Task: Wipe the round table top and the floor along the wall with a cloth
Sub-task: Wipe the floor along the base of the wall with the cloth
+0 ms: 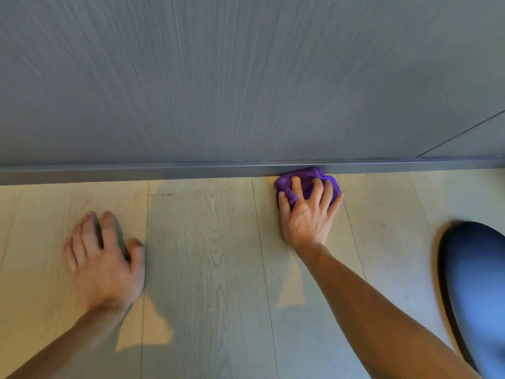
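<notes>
Right, we're down low over the pale plank floor point(213, 255), and our right hand point(307, 214) has its fingers spread and curled down onto the bunched purple cloth point(306, 184), pinning it to the boards. The cloth sits at about one o'clock from the middle of the view, its far edge touching the grey skirting strip point(136, 170) at the foot of the grey wood-grain wall point(218, 77). Over at eight o'clock our left hand point(105, 258) lies flat on the floor, fingers apart, gripping nothing. At four o'clock a dark blue rounded shape point(475, 291) sits blurred; we can't tell what it is.
</notes>
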